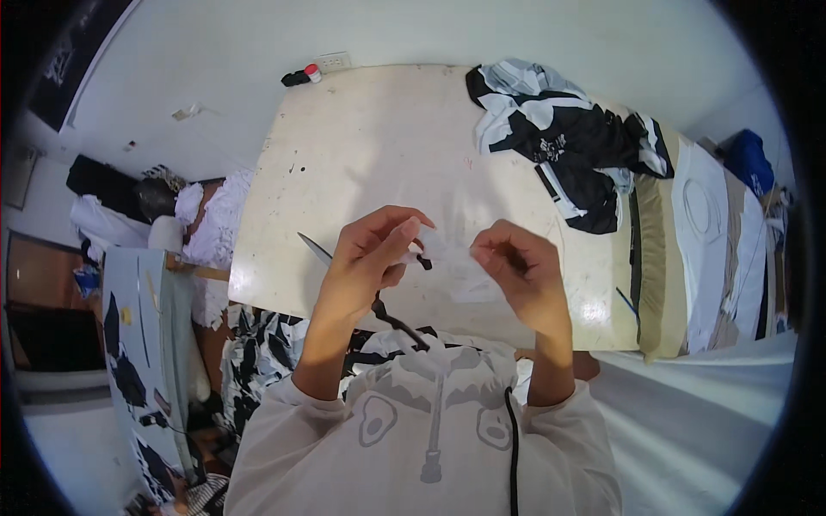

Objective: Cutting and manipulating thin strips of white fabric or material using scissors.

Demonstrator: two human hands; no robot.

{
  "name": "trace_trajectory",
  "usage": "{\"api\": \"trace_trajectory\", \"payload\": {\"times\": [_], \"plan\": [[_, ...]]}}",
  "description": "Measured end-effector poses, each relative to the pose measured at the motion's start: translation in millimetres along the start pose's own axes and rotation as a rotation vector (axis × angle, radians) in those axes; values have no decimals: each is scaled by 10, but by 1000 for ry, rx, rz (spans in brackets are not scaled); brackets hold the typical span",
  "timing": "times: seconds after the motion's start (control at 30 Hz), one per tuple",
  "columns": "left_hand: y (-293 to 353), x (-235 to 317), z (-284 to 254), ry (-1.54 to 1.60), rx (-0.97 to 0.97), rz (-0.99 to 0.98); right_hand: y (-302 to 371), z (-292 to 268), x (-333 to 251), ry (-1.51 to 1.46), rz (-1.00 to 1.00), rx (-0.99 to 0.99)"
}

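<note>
Cream worktop (361, 120), marked | black-and-white garments (594, 159), far-right corner | wall (422, 30) beyond | left hand (370, 254): pinching whitish scrap (426, 235) | right hand (523, 268): fingertips pinched, contents unclear | metal blade (316, 248), partly hidden

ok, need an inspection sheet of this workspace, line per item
Surface: pale table, specked and scuffed.
Job's things: thin pale piece; small black piece just below; metal blade beside the left hand.
Clutter: black-and-white garments at far right; red-lidded container by the far-left edge.
Hands: left pinches the thin pale piece; right hand has fingertips drawn together, hold unclear.
Cables: thin cord seems visible lower left, untraceable.
Surroundings: white fabric heap left, wall socket beyond.
</note>
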State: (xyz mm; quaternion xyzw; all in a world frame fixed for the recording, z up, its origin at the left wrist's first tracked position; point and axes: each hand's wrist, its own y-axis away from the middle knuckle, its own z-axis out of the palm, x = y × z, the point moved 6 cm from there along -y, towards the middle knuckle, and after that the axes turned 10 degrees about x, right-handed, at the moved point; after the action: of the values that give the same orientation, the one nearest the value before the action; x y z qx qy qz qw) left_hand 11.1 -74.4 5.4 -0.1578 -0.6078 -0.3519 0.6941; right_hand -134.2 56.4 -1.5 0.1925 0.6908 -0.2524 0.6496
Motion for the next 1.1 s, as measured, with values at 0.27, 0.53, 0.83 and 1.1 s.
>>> {"api": "trace_trajectory", "payload": {"times": [0.27,0.53,0.83,1.1], "plan": [[-4,-13,82,235,-98,-79,-153,107,-49,-91,-155,-13],[-7,-35,229,434,-74,-144,-249,556,90,-623,-168,123],[-97,-120,163,399,25,-3,-261,621,256,-631,-146,323],[-168,-240,99,468,36,-20,-240,622,428,-588,-223,265]]}}
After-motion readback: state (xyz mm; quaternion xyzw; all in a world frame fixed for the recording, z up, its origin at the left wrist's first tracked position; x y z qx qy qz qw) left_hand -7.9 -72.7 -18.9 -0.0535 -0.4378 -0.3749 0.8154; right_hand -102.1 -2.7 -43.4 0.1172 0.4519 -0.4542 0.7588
